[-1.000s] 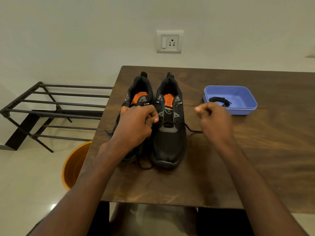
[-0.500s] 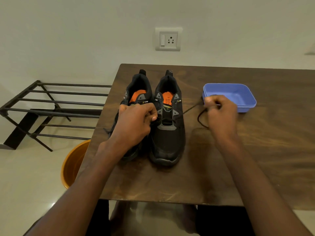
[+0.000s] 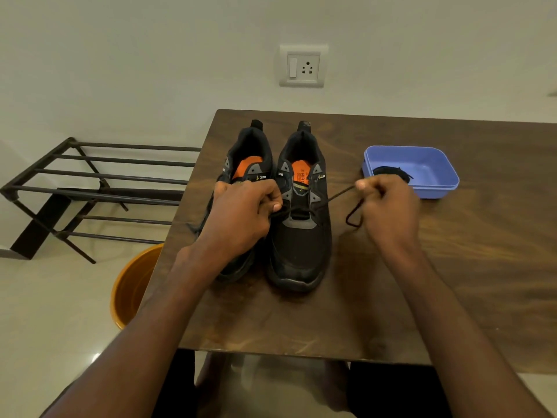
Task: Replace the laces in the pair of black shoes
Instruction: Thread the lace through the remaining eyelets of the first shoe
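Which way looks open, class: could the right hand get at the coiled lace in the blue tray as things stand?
Probably not yet. The right hand sits just in front of the blue tray with nothing between them, but it pinches the shoe's lace; the coiled lace needs freed fingers.

— How many things do I have around the brown wooden table (image 3: 452,267)?
— I count two black lace-up shoes (image 3: 301,236) and one blue plastic tray (image 3: 434,188) on it, one orange bucket (image 3: 129,288) beside it.
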Demonstrator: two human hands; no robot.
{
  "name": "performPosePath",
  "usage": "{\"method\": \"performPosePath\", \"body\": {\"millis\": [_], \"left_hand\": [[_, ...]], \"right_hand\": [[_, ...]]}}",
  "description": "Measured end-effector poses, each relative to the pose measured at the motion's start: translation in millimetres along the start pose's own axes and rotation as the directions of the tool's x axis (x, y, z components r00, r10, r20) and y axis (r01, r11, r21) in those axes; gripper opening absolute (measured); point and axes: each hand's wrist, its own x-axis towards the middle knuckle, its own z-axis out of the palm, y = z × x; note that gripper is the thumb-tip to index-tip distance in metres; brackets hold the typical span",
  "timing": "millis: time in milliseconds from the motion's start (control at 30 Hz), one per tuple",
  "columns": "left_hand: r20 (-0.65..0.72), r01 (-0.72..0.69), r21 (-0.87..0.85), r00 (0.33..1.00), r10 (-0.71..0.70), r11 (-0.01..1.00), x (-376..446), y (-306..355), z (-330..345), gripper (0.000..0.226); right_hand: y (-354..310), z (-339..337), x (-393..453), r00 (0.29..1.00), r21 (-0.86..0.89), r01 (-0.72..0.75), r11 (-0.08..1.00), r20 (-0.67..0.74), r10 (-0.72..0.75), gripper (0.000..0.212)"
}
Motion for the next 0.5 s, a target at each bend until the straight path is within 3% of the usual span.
{"method": "performPosePath", "body": {"millis": [67, 133, 200, 267, 333, 367, 433, 500], "left_hand": [[-0.001, 0.001, 0.004, 1.000, -0.001, 1.000, -1, 1, -1, 0.019], [-0.003, 0.001, -0.004, 1.000, -0.001, 1.000, -1, 1, -1, 0.020], [-0.004, 0.005, -0.016, 1.000, -0.005, 1.000, 0, 1, -1, 0.019], [-0.002, 0.008, -0.019, 1.000, -0.009, 1.000, 0, 2, -1, 0.019], [-0.004, 0.005, -0.015, 1.000, -0.005, 1.000, -1, 3, -1, 0.019], [-0.008, 0.001, -0.012, 1.000, -0.001, 1.000, -1, 4, -2, 0.019], [-0.015, -0.004, -0.001, 1.000, 0.004, 1.000, -1, 4, -2, 0.019], [-0.014, -0.004, 0.000, 1.000, 0.004, 1.000, -1, 4, -3, 0.020]], "right_hand": [[9, -11, 8, 0.977, -0.031, -0.056, 0.998, -0.206, 0.048, 0.011], [12, -12, 6, 0.972, -0.178, 0.011, 0.984, -0.228, -0.052, 0.013], [5, -7, -2, 0.974, -0.248, 0.198, 0.948, -0.062, -0.220, 0.025], [-6, 2, -10, 0.944, -0.227, 0.311, 0.923, 0.187, -0.272, 0.019], [-13, 10, -14, 0.912, -0.154, 0.290, 0.945, 0.344, -0.224, 0.008], [-14, 11, -15, 0.914, -0.123, 0.252, 0.960, 0.356, -0.194, 0.012], [-11, 8, -11, 0.952, -0.098, 0.166, 0.981, 0.277, -0.133, 0.019], [-4, -2, -3, 0.994, -0.043, 0.046, 0.998, 0.099, -0.042, 0.016]]}}
